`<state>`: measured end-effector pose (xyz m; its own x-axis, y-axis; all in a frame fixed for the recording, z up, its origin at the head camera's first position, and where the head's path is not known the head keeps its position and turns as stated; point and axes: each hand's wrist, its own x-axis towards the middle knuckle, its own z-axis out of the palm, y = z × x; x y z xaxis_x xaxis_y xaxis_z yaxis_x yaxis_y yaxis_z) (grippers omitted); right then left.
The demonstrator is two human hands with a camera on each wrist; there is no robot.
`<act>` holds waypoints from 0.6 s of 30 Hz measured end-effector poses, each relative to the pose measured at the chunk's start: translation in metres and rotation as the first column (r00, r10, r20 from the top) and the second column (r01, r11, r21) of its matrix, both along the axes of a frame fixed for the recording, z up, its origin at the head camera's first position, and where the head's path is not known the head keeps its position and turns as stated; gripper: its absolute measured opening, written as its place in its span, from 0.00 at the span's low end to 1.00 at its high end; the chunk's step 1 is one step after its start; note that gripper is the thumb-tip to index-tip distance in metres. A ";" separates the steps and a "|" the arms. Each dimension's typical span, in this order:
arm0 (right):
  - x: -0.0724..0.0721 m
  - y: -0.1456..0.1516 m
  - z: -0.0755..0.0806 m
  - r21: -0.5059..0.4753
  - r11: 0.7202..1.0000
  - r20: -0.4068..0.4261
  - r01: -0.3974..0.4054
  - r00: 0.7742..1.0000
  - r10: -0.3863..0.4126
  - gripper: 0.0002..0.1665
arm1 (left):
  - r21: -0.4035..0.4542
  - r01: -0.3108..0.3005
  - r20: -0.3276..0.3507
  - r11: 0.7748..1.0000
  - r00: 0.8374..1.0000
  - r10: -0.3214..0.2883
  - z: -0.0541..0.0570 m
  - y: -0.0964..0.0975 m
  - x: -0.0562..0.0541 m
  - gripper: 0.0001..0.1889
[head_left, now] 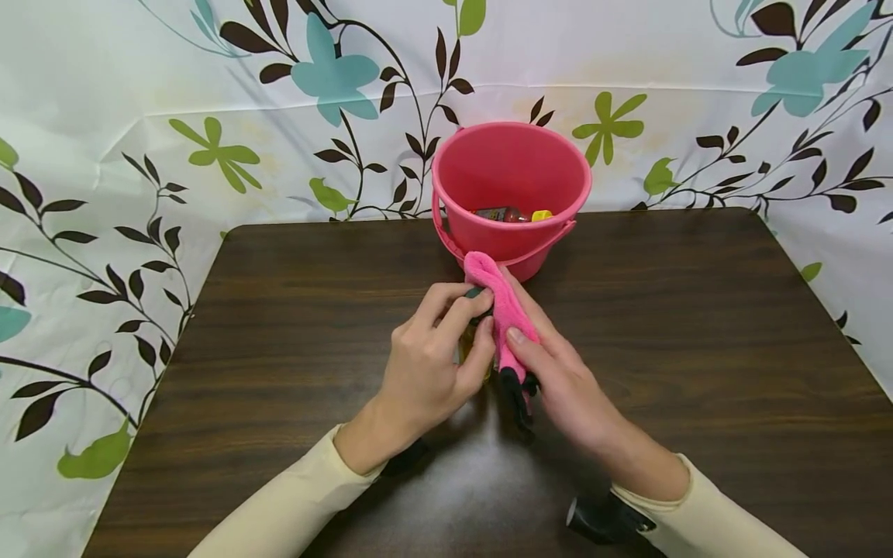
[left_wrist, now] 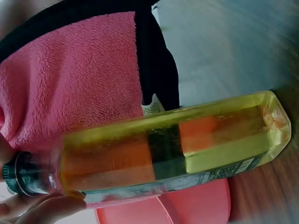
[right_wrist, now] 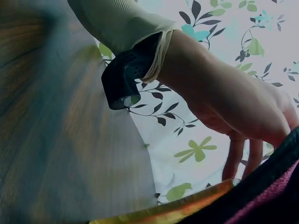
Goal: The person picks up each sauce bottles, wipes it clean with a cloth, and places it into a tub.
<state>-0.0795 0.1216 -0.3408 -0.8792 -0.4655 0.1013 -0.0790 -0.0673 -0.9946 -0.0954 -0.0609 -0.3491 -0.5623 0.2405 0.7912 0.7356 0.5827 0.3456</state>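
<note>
My left hand (head_left: 425,364) holds a clear bottle of yellow liquid (left_wrist: 215,144) by its neck, fingers around the dark green cap (left_wrist: 22,173). The bottle hangs below that hand, its base lowest, mostly hidden by the fingers in the head view. In my right hand (head_left: 575,387) is a folded pink fluffy cloth (head_left: 505,314) with black edging, gripped between thumb and fingers. The cloth lies right along the bottle's side, its black edge (left_wrist: 156,60) hanging down. Both hands are close together above the table, in front of the pink bucket (head_left: 512,159).
The bucket stands at the table's back edge, its handle lowered to the front, with a yellow item (head_left: 541,215) and other small things inside. Dark wood-grain table (head_left: 293,310) lies underneath. A leaf-patterned white sheet (head_left: 105,70) hangs behind and around it.
</note>
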 end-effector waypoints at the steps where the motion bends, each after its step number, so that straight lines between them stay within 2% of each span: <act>1: -0.001 -0.003 -0.001 -0.012 1.000 -0.011 -0.004 1.000 0.004 0.37 | 0.002 -0.001 -0.002 1.000 1.000 0.001 0.000 0.000 0.000 0.12; 7: -0.003 -0.018 -0.007 -0.063 0.998 -0.058 0.011 0.998 -0.014 0.39 | 0.026 0.006 -0.019 1.000 1.000 -0.005 -0.001 0.000 -0.003 0.10; 12: -0.004 -0.023 -0.013 -0.039 0.997 -0.095 0.072 0.993 -0.076 0.36 | 0.037 0.025 -0.006 0.999 1.000 -0.025 -0.001 0.000 -0.004 0.11; 18: -0.005 -0.026 -0.022 -0.041 0.993 -0.114 0.108 0.987 -0.112 0.34 | 0.038 0.038 0.018 0.999 0.999 -0.039 0.000 -0.002 -0.003 0.12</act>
<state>-0.0844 0.0959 -0.3630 -0.9063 -0.3612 0.2196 -0.2023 -0.0857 -0.9756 -0.0986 -0.0626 -0.3495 -0.5678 0.2325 0.7896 0.7504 0.5407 0.3803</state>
